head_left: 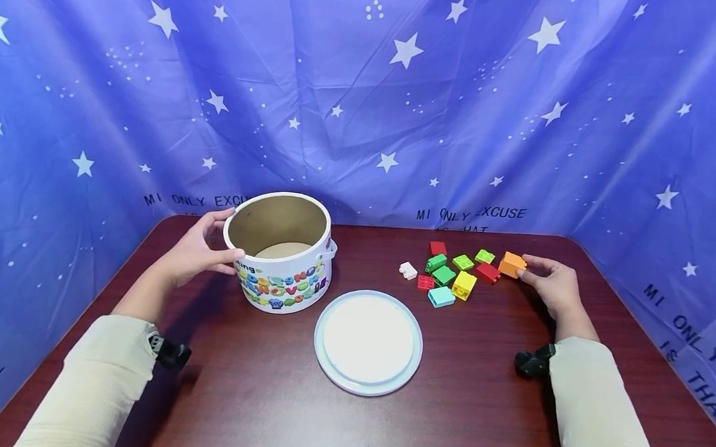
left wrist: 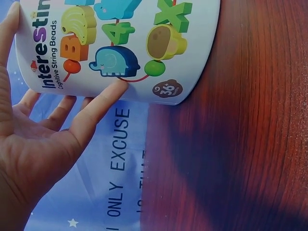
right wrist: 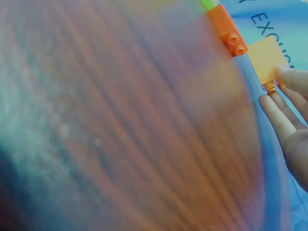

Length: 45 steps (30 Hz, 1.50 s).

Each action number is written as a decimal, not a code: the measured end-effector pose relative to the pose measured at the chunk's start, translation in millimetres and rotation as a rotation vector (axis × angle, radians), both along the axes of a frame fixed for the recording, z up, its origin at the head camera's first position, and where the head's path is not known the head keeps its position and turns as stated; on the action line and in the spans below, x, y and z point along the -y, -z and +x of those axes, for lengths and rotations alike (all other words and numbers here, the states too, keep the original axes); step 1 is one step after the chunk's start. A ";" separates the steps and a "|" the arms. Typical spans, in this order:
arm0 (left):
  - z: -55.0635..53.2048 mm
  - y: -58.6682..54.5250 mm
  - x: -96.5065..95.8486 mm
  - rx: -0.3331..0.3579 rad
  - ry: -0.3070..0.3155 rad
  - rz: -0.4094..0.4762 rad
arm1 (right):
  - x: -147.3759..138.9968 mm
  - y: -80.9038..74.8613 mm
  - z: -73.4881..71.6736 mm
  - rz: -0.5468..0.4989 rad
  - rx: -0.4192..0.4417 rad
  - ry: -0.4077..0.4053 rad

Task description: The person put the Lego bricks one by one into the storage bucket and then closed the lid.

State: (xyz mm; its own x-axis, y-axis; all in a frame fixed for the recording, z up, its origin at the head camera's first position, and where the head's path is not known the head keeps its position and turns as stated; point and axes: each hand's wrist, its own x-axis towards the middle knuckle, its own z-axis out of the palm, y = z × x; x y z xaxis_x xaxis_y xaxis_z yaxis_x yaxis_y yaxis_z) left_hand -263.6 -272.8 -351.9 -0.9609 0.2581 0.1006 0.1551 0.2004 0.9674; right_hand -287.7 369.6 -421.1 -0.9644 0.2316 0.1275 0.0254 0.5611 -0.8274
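Note:
My left hand (head_left: 197,250) holds the left side of a white bucket (head_left: 281,287) printed with colourful letters and animals. Its thumb lies at the rim, with the other fingers spread along the outer wall. In the left wrist view, one finger (left wrist: 103,103) touches the print under a blue elephant. My right hand (head_left: 553,284) pinches an orange toy building brick (head_left: 511,264) between thumb and fingers, at the right end of a group of bricks. In the right wrist view this brick (right wrist: 264,57) looks yellow-orange, its studs toward the fingers, beside a red-orange brick (right wrist: 226,31).
Several loose bricks lie right of the bucket, among them a yellow one (head_left: 464,285), a light blue one (head_left: 441,296) and a white one (head_left: 408,271). A round white lid (head_left: 368,342) lies in front of them on the dark wood table (head_left: 246,396). A blue star-patterned curtain (head_left: 343,77) surrounds the table.

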 end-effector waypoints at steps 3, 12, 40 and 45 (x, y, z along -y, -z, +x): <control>1.2 0.3 0.6 -0.009 0.003 0.003 | 1.5 -3.3 2.7 -0.067 -0.048 0.003; 3.0 -0.4 0.0 -0.010 0.007 0.011 | 14.3 -19.0 7.5 -0.159 -0.153 -0.051; 5.5 -5.6 -1.8 0.008 -0.005 0.005 | 76.4 -55.0 12.3 -0.203 -0.265 -0.289; 5.0 -4.6 -1.4 0.008 -0.004 0.004 | 85.6 -60.4 11.8 -0.194 -0.235 -0.314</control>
State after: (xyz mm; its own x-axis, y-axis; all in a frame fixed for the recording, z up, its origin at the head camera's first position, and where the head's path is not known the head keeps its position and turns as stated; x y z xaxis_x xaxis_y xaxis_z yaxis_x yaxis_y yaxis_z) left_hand -258.7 -271.4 -347.4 -0.9626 0.2540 0.0940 0.1466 0.1971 0.9694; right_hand -275.9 284.0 -360.6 -0.9418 -0.0267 0.3351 -0.3233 0.3449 -0.8812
